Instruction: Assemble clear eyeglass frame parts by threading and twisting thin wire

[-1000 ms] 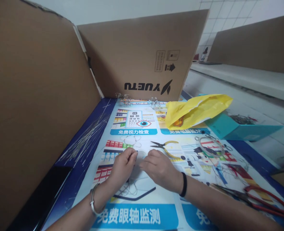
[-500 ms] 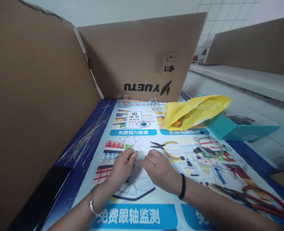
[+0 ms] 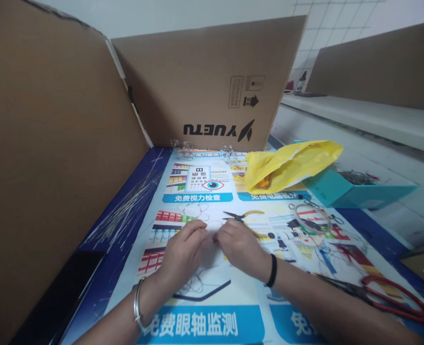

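Observation:
My left hand [image 3: 186, 244], with a silver bangle at the wrist, is raised above the printed sheet with thumb and fingers pinched. Close to its right, my right hand [image 3: 239, 247] is pinched too, a black band round that wrist. A thin wire [image 3: 215, 222] curves faintly between the fingertips; most of it is hidden by the fingers. Just beyond my right hand lie pliers [image 3: 238, 218] with yellow handles. Loose wire loops [image 3: 194, 285] rest under my left hand, and more bent wire [image 3: 194, 208] lies beyond it.
Straight wires [image 3: 125, 211] lie at the left beside a black flat object [image 3: 64, 292]. Red-handled scissors [image 3: 368, 293] rest at right, near a wire coil [image 3: 330, 224]. Behind are a yellow bag [image 3: 298, 163] and a teal box [image 3: 363, 194] of metal pieces. Cardboard panels [image 3: 197, 86] stand left and behind.
My left hand has turned, showing more of its back, and its fingers have shifted slightly right. My right hand stays pinched, almost in place. The view has shifted slightly.

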`<state>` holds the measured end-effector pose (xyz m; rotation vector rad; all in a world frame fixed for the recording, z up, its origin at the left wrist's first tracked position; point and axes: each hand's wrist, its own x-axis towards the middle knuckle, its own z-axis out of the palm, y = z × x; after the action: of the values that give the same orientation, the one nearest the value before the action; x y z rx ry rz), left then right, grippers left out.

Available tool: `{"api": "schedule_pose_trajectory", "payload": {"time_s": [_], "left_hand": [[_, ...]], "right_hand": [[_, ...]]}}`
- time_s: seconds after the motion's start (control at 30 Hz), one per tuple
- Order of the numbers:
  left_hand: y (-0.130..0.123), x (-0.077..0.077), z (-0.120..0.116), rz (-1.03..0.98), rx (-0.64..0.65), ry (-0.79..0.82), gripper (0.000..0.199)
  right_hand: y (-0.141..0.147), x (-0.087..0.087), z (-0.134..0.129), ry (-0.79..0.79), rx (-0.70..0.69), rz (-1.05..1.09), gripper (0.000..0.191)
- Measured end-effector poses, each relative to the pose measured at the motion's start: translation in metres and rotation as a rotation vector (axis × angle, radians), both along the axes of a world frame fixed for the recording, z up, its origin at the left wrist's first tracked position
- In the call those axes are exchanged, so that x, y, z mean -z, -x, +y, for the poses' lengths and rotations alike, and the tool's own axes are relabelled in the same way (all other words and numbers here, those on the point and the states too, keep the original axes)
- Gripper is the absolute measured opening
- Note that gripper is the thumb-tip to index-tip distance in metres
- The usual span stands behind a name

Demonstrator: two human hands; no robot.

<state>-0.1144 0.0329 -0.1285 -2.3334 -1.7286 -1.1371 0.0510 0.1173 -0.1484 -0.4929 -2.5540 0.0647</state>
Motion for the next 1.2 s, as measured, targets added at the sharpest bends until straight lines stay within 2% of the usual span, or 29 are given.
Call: {"api": "schedule_pose_trajectory", "payload": {"time_s": [0.17,0.37,0.53,0.73,0.87,0.93,1.03,1.1,1.2], "left_hand": [[0.0,0.001,0.003,0.068,0.083,0.194,0.017],[0.005,0.006,0.01,0.065,0.102,0.294,0.017],[0.007,0.004,0.014,0.086,0.167,0.33,0.024],[0.013,-0.004,0.016,0.137,0.314,0.324,0.025],[0.016,-0.002,0.017,0.128,0.3,0.336,0.022],[0.017,0.0,0.018,0.12,0.268,0.321,0.02],[0.017,0.002,0.019,0.139,0.264,0.293,0.019],[0.016,0.003,0.019,0.184,0.283,0.284,0.019],[0.014,0.001,0.018,0.246,0.283,0.27,0.019]], "right_hand": [[0.001,0.001,-0.002,-0.015,-0.041,-0.001,0.022],[0.002,-0.002,-0.004,0.058,-0.071,-0.003,0.018],[0.001,0.0,0.0,0.037,-0.114,-0.065,0.02],[-0.001,-0.003,0.004,0.067,-0.165,-0.125,0.02],[-0.003,-0.008,0.007,0.218,-0.214,-0.008,0.015],[-0.004,-0.008,0.011,0.345,-0.179,0.134,0.012],[-0.004,-0.007,0.016,0.46,-0.022,0.269,0.01],[-0.002,-0.006,0.016,0.466,0.059,0.214,0.01],[0.002,-0.005,0.014,0.402,0.11,0.052,0.015]]}}
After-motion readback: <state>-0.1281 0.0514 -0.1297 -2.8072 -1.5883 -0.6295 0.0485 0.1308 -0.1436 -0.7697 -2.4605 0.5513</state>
